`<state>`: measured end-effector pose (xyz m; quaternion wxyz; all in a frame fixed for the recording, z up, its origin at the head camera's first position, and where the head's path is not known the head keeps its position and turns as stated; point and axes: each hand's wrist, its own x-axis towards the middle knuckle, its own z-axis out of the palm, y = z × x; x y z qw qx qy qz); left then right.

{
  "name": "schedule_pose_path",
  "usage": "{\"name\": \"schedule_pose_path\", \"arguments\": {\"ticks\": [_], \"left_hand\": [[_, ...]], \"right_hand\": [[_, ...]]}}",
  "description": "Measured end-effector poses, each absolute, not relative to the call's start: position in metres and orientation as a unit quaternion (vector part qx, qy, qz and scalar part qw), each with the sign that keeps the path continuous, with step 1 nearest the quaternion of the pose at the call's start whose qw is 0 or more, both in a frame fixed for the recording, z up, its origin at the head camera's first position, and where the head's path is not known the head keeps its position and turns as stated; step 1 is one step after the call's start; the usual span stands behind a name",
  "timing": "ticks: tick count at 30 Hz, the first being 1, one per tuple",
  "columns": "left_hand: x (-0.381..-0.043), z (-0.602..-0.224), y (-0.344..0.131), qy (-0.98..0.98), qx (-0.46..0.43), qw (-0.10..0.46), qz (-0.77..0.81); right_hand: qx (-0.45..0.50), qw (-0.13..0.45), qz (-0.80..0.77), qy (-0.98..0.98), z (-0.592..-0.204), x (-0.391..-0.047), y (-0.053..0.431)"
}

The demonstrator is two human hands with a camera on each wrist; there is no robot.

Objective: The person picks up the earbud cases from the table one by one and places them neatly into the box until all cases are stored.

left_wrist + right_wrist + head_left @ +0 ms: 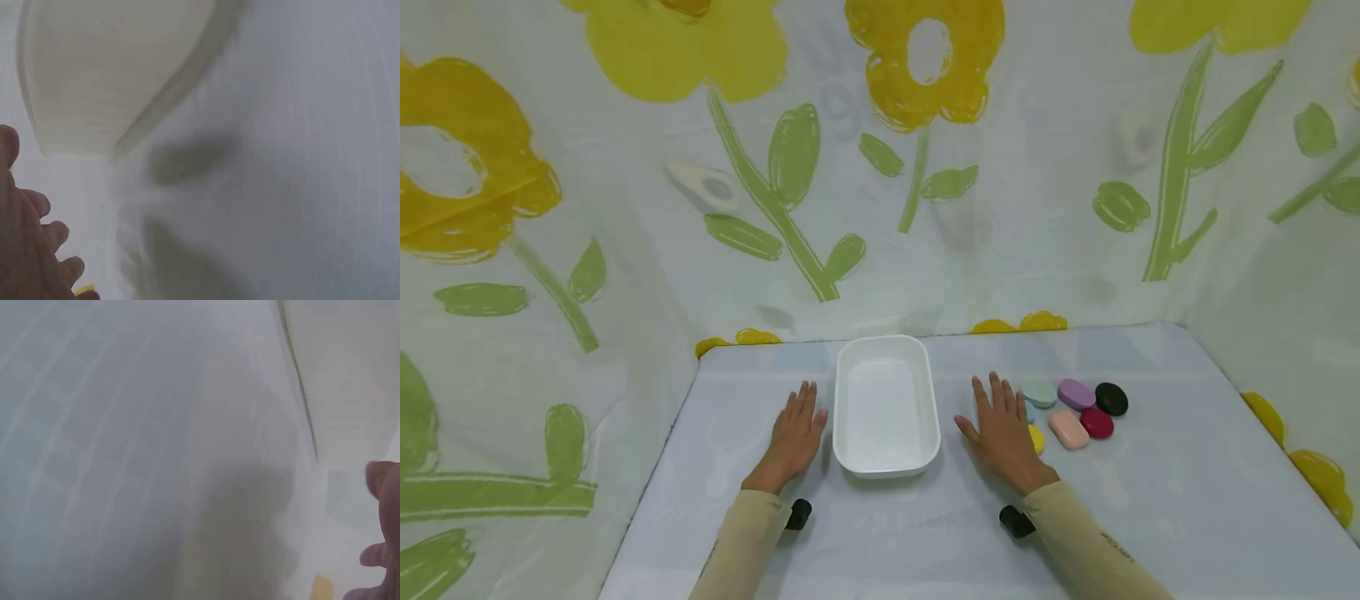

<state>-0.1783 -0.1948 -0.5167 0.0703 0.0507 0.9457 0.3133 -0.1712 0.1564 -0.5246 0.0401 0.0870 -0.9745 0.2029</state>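
At the right grip: fingers straight and spread, back of hand up, nothing visibly held. Much the same at the left grip: fingers straight, set closer together, thumb out, nothing visibly held. Can't tell whether resting on the counter or just above.

Hard by the right grip, outer side, partly covered by it: yellow soap and blue soap (taking the smooth pieces for soaps). Can't tell if touching. Right of the fingertips: pale green soap. Next out: pink soap, long axis slanting far-left to near-right. Farther back: purple soap, lying mostly crosswise. Then red soap, just beside the pink; farthest right, black soap.

Inward, between both grips: white tub, open side up, long axis running away from the body. Just beside the left grip, thumb side; a bit more gap to the right grip.

Key relation, as judged: soaps outward of the right grip, tub inward. Right clearly nearer the soaps; left cut off by the tub.
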Motion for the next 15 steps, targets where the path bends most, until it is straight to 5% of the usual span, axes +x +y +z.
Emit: {"name": "schedule_pose_path", "arguments": {"ticks": [15], "left_hand": [[-0.171, -0.499, -0.171, 0.824, -0.026, 0.048, 0.564]], "right_hand": [[0.053, 0.101, 0.244, -0.963, -0.517, -0.155, 0.197]]}}
